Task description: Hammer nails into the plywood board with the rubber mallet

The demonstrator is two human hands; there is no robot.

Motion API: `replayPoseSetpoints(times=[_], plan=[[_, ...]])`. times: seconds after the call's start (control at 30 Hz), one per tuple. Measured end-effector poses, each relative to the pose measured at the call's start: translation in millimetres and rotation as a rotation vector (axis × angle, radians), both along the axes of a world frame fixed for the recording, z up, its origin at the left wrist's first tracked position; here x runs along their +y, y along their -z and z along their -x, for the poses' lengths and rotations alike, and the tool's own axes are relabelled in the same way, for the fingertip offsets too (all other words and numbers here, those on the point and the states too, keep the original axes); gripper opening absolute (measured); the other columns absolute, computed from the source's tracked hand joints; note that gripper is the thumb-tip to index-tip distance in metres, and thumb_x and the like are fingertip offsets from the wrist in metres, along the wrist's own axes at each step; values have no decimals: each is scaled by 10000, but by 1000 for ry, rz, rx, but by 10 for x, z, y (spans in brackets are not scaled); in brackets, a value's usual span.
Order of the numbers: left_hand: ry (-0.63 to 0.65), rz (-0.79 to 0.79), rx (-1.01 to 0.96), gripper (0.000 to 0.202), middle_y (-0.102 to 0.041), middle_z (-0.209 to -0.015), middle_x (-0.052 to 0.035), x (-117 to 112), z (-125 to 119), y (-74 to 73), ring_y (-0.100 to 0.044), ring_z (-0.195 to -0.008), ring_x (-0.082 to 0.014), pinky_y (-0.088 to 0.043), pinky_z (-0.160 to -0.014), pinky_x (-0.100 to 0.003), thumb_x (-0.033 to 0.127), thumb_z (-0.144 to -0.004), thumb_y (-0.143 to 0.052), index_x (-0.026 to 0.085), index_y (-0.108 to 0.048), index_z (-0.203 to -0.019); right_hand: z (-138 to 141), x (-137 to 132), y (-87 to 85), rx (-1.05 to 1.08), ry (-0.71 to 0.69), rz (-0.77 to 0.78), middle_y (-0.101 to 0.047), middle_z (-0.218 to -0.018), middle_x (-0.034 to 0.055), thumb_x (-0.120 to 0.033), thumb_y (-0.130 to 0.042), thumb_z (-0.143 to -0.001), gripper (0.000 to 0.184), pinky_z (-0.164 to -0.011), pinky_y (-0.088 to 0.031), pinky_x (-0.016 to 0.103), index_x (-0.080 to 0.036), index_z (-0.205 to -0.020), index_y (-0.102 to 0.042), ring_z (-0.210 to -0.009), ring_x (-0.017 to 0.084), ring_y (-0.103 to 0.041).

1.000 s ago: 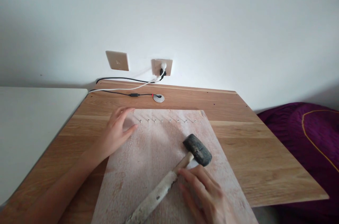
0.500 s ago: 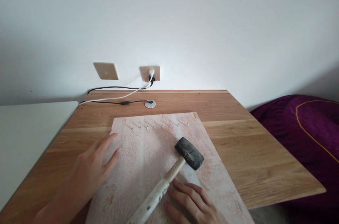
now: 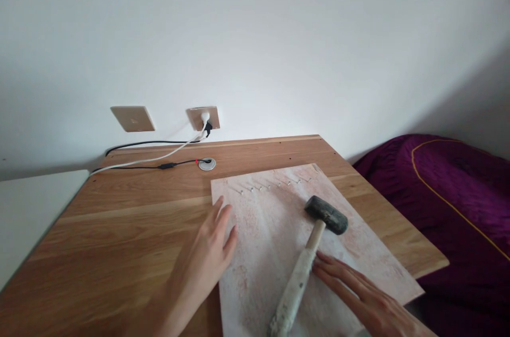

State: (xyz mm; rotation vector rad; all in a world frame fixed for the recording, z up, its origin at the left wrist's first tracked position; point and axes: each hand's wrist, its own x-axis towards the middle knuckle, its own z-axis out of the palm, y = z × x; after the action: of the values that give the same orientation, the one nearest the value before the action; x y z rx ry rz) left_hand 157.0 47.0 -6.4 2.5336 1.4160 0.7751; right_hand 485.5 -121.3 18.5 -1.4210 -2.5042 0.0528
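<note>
A pale, whitewashed board point(image 3: 271, 236) lies on the wooden table, with a row of several small nails point(image 3: 260, 188) standing along its far edge. On the board rests a rubber mallet point(image 3: 297, 278), its black head pointing away to the right and its worn, pale handle running toward me. My left hand point(image 3: 209, 246) is at the board's left edge, fingers apart, holding nothing in its grasp. Stretched flat on the board, my right hand point(image 3: 358, 292) lies just right of the mallet handle, fingertips close against it; whether they touch it I cannot tell.
The wooden table point(image 3: 131, 241) meets a white wall. A socket point(image 3: 215, 116) holds plugs, with white and black cables running left past a round cable grommet point(image 3: 207, 165). A white panel point(image 3: 35, 209) stands at left; purple fabric point(image 3: 446, 188) fills the right.
The board has moved right across the table and turned slightly, with the nails and mallet on it. Both hands have moved right along with it. The camera view has also shifted and tilted.
</note>
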Motion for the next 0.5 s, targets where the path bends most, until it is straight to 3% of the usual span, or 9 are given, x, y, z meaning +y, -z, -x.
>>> replayPoseSetpoints(times=[0.17,0.3,0.4,0.5], plan=[[120,142,13,301,-540,-1580,-234,8,-618,-90,-754,-1163,-360,-649,-938,-498,202,-986,-553,160,-618,-1276,-598,-253,203,-102,180,-29,-563,-1593,30,-159,-647,-798,1033,-1005,-652,327,-311,-1734,-239,-1313,285,-687],[229,218,5,242,-452,-1639,-255,49,-977,-180,-774,-1093,-351,-647,-923,-502,196,-987,-575,152,-628,-1219,-1020,-339,347,-124,270,9,-511,-1633,17,-118,-580,-801,986,-1084,-609,356,-322,-1720,-284,-1386,280,-623],[316,223,-27,173,-441,-1644,-250,109,-1042,-166,-794,-988,-307,-654,-902,-487,192,-991,-589,159,-635,-1154,-1288,-418,446,-128,361,60,-492,-1650,28,-103,-550,-827,909,-1140,-565,375,-299,-1695,-364,-1431,278,-576],[376,124,-121,228,-555,-1543,-209,245,-890,-46,-767,-1078,-283,-639,-952,-458,132,-995,-559,173,-623,-1210,-1509,-574,461,-92,419,119,-505,-1649,38,-171,-595,-851,849,-1141,-567,401,-331,-1668,-424,-1441,301,-569]])
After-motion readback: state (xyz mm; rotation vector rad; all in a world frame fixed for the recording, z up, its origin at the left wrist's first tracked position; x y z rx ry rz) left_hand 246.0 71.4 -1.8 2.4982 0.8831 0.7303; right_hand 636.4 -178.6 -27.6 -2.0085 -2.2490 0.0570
